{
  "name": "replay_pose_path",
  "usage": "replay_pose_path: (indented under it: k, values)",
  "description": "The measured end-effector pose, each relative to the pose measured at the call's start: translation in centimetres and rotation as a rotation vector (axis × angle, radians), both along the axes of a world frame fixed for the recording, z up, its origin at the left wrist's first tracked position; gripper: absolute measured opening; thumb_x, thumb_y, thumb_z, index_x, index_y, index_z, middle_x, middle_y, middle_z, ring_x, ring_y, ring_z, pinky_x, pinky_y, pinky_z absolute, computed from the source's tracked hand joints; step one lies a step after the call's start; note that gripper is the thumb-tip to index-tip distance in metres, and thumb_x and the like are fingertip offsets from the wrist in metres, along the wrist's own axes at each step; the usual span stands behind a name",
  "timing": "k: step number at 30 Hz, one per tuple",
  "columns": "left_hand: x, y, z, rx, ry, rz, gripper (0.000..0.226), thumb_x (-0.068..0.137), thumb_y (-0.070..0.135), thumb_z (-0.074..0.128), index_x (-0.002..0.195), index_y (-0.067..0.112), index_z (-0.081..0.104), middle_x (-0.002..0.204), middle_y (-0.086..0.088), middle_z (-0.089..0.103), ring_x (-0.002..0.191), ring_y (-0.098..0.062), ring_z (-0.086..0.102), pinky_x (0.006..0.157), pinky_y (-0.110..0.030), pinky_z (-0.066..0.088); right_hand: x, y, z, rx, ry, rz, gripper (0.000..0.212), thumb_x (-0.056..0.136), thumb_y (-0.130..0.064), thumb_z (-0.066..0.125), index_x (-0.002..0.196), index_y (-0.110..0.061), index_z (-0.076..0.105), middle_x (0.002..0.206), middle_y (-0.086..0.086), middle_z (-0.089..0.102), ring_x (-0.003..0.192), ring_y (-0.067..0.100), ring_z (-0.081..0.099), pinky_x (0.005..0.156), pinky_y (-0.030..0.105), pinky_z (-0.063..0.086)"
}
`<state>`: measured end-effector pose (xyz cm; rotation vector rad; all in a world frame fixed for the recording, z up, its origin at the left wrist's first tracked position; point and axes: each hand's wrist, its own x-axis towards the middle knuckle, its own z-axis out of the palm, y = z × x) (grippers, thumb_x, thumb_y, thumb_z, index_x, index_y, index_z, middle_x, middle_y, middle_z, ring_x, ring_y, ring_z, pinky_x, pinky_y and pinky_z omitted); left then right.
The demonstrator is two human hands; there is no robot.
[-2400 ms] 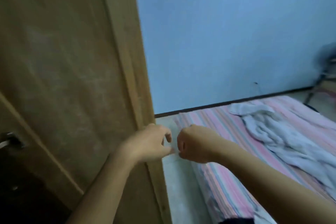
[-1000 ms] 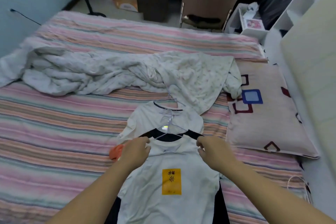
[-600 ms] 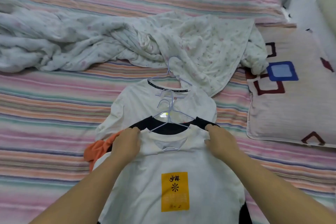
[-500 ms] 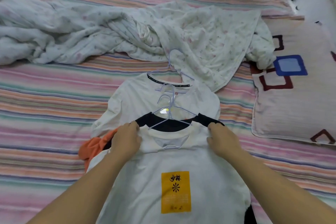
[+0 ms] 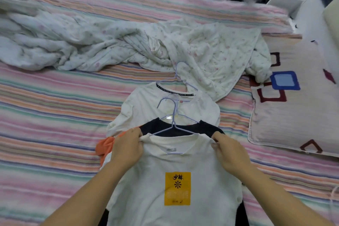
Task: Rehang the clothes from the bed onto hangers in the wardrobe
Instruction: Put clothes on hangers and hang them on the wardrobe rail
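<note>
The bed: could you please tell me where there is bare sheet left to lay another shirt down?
Bare striped sheet lies left of the shirt pile, below the crumpled quilt. A second strip runs beyond the quilt. It is crowded in the middle, where both hands hold the top white T-shirt, and right, by the pillow.

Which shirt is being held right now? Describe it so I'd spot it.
On the pink striped bed, find the overlapping pile of shirts on lilac wire hangers. It is the nearest white T-shirt, pinched at the shoulders by left hand and right hand; only it bears a yellow printed patch.
</note>
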<state>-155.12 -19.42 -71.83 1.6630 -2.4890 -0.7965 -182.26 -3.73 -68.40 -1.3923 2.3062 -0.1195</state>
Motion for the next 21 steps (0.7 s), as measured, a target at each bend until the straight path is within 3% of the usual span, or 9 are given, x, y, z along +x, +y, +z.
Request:
replay_pose_path:
  k: [6, 11, 15, 17, 19, 21]
  values:
    - [2.2, 4.1, 11.6, -0.027, 0.114, -0.003, 0.013, 0.088, 0.016, 0.058, 0.086, 0.028, 0.056, 0.077, 0.010, 0.060, 0.075, -0.021, 0.056, 0.065, -0.035, 0.034, 1.2, 3.5, 10.4, -0.041, -0.065, -0.010, 0.018, 0.100, -0.022, 0.047, 0.084, -0.018, 0.055, 0.080, -0.004, 0.061, 0.076, 0.020, 0.054, 0.067, 0.038, 0.044]
    - [5.0, 6.9, 22.7, -0.019, 0.184, -0.055, 0.023, 0.090, 0.022, 0.061, 0.075, 0.037, 0.052, 0.064, 0.016, 0.052, 0.065, -0.009, 0.049, 0.055, -0.027, 0.029, 2.9, 6.2, 21.1, -0.089, -0.104, 0.100, 0.034, 0.100, -0.026, 0.051, 0.068, -0.029, 0.040, 0.065, -0.014, 0.050, 0.063, 0.001, 0.046, 0.057, 0.018, 0.033]
    - [8.4, 9.1, 31.8, -0.030, 0.295, -0.054, 0.028, 0.084, 0.030, 0.062, 0.064, 0.043, 0.046, 0.058, 0.019, 0.053, 0.057, 0.001, 0.048, 0.051, -0.022, 0.028, 4.7, 7.1, 29.9, -0.248, -0.103, 0.208, 0.042, 0.097, -0.025, 0.059, 0.064, -0.037, 0.036, 0.060, -0.019, 0.045, 0.061, 0.003, 0.044, 0.057, 0.022, 0.032]
    - [10.5, 10.4, 36.6, -0.021, 0.351, -0.044, 0.019, 0.079, 0.043, 0.057, 0.062, 0.037, 0.052, 0.060, 0.017, 0.055, 0.055, -0.002, 0.048, 0.051, -0.022, 0.029, 5.9, 7.4, 34.3, -0.358, -0.111, 0.265, 0.038, 0.094, -0.029, 0.058, 0.065, -0.041, 0.037, 0.058, -0.021, 0.046, 0.060, -0.001, 0.047, 0.055, 0.016, 0.030]
    - [12.9, 11.8, 40.9, -0.032, 0.389, -0.038, 0.040, 0.077, 0.057, 0.050, 0.061, 0.021, 0.056, 0.055, 0.002, 0.052, 0.052, -0.012, 0.048, 0.052, -0.028, 0.030, 7.3, 7.8, 38.4, -0.423, -0.147, 0.338, 0.029, 0.093, -0.029, 0.059, 0.069, -0.039, 0.047, 0.063, -0.021, 0.052, 0.066, -0.003, 0.052, 0.057, 0.016, 0.033]
    - [15.4, 13.5, 44.5, -0.075, 0.375, -0.044, 0.057, 0.079, 0.064, 0.045, 0.063, 0.012, 0.062, 0.055, -0.005, 0.053, 0.053, -0.019, 0.049, 0.051, -0.030, 0.031, 8.8, 8.3, 41.9, -0.465, -0.210, 0.405, 0.020, 0.095, -0.020, 0.063, 0.079, -0.031, 0.059, 0.071, -0.017, 0.059, 0.072, 0.003, 0.058, 0.061, 0.025, 0.043]
